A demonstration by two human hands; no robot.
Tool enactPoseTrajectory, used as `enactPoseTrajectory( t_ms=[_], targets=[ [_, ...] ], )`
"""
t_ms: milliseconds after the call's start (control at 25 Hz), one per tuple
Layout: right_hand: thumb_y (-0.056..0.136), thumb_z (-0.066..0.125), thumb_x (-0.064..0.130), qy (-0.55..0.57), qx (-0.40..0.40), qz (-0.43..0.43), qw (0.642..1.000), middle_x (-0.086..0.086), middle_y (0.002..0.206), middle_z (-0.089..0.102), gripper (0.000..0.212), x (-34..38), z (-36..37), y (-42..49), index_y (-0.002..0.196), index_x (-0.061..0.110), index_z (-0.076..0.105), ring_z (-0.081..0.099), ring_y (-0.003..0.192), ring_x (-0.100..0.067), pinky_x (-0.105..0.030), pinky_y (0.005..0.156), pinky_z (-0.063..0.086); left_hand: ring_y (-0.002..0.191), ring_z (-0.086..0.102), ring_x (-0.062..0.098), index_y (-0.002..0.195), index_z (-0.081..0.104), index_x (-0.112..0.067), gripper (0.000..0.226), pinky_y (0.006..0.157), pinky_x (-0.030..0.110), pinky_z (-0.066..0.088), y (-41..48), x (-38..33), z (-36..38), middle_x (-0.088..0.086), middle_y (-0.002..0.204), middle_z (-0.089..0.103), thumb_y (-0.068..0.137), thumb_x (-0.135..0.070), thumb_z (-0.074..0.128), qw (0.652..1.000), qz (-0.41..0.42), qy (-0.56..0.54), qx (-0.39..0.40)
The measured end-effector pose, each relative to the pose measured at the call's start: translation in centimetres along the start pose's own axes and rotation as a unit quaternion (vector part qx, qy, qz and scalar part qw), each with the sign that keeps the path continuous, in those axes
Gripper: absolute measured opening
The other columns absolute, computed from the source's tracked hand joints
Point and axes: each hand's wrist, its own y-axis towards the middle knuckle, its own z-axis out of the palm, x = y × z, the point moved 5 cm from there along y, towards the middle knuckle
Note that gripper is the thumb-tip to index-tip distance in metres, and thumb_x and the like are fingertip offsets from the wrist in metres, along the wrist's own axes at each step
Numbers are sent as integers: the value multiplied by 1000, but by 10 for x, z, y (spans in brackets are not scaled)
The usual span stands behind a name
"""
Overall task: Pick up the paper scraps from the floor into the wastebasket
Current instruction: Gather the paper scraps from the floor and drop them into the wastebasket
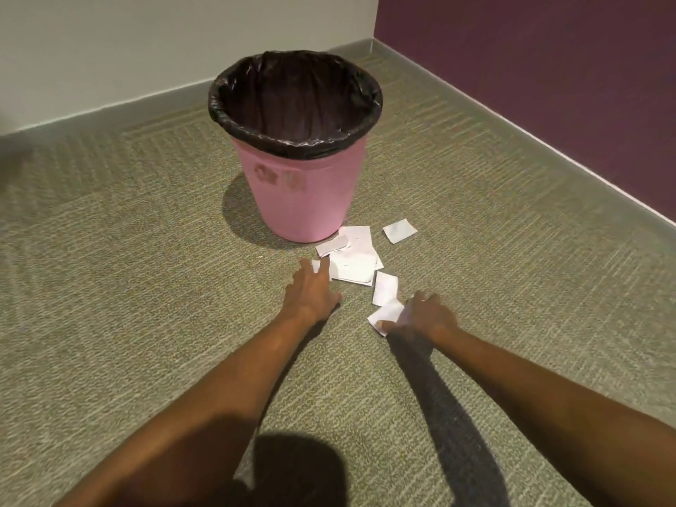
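A pink wastebasket (303,192) with a black liner stands upright on the carpet, and no paper shows inside it. Several white paper scraps (353,263) lie in a loose pile just in front of its base, with one scrap (399,231) apart to the right. My left hand (311,290) reaches flat to the left edge of the pile, fingertips touching a scrap. My right hand (424,316) curls over the nearest scrap (387,313) and pinches it against the carpet. Another scrap (385,288) lies between the two hands.
Grey-green patterned carpet (146,287) covers the floor. A white wall (109,49) runs behind the basket and a purple wall (548,67) along the right, meeting in a corner behind the basket. A dark shadow falls at the bottom middle.
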Motion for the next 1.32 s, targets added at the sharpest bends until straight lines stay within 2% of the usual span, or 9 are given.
enactPoseTrajectory(
  t_ms=[120, 280, 440, 600, 720, 880, 1000, 1160, 1320],
  targets=[
    [63, 61, 82, -11, -39, -30, 999, -17, 140, 41, 110, 18, 4, -4, 140, 8, 33, 46, 127, -33, -42, 99, 44, 135, 31, 42, 149, 15, -26, 80, 103, 51, 38, 12, -7, 8, 24, 156, 5, 88, -48, 61, 1000, -19, 12, 5],
    [75, 73, 58, 3, -74, -101, 992, -15, 137, 37, 82, 32, 13, 4, 132, 12, 36, 44, 121, -32, -44, 91, 47, 135, 29, 44, 148, 17, -28, 78, 103, 54, 36, 35, -20, 17, 24, 155, 6, 87, -55, 57, 999, -7, 38, 10],
    [84, 72, 36, 6, -87, -160, 983, -16, 135, 38, 66, 33, 17, 9, 133, 13, 35, 49, 117, -33, -45, 93, 50, 126, 39, 42, 141, 30, -23, 64, 96, 51, 42, 44, -35, 17, 23, 144, 27, 89, -46, 60, 996, 44, 77, -15],
    [83, 73, 22, 90, -61, -187, 976, -11, 125, 48, 59, 28, 15, 16, 130, 16, 38, 56, 108, -29, -42, 90, 52, 117, 47, 33, 129, 46, -15, 42, 86, 43, 50, 45, -36, 19, 16, 127, 48, 93, -34, 59, 986, 93, 129, -45],
    [81, 73, 13, 180, -46, -157, 970, -3, 115, 56, 52, 17, 8, 26, 121, 22, 41, 60, 101, -25, -41, 85, 55, 111, 51, 30, 119, 57, -11, 31, 82, 41, 51, 48, -34, 19, 13, 120, 54, 93, -27, 61, 983, 99, 133, -72],
    [80, 75, 10, 230, -38, -120, 965, -9, 117, 61, 51, 8, -4, 35, 125, 16, 51, 59, 97, -23, -37, 88, 54, 102, 55, 28, 110, 63, -10, 19, 75, 38, 52, 50, -34, 16, 11, 113, 59, 91, -9, 62, 978, 105, 151, -100],
    [79, 77, 6, 300, -18, -96, 949, -9, 114, 60, 48, 6, -16, 40, 122, 12, 57, 58, 95, -23, -36, 86, 55, 106, 54, 31, 124, 52, -12, 33, 80, 41, 52, 49, -37, 17, 14, 118, 57, 94, -21, 59, 976, 126, 153, -86],
    [77, 77, 2, 373, 34, -95, 922, -8, 101, 65, 45, 13, -21, 46, 117, 13, 60, 63, 80, -20, -31, 65, 55, 113, 51, 39, 151, 12, -25, 75, 89, 46, 47, 55, -47, 16, 23, 127, 51, 93, -41, 56, 970, 156, 189, 1],
    [77, 73, -4, 440, 70, -88, 891, -7, 87, 73, 26, 21, -20, 56, 99, 10, 69, 67, 75, -24, -31, 61, 52, 112, 52, 40, 152, 9, -27, 64, 91, 47, 45, 57, -60, 17, 26, 123, 53, 99, -24, 44, 953, 189, 234, 21]
  ],
)
